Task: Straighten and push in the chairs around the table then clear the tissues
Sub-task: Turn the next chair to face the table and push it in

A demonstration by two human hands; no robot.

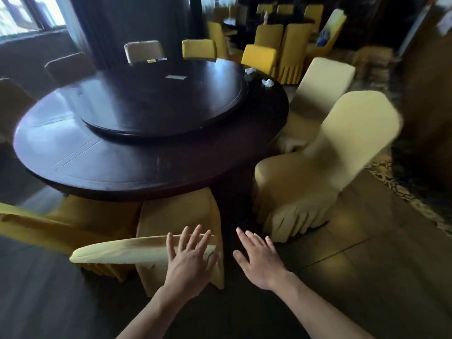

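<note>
Fingers (186, 237) of left hand (189, 261) spread flat over pale yellow fabric-covered chair back (137, 250), right hand (260, 261) open, holding nothing — crumpled white tissues (267, 82) well apart on dark round wooden table (80, 152).

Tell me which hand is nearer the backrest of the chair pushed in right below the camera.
Left. The left hand lies with straight fingers over the right end of the backrest; the right hand hangs open beside it, clear of the chair.
</note>
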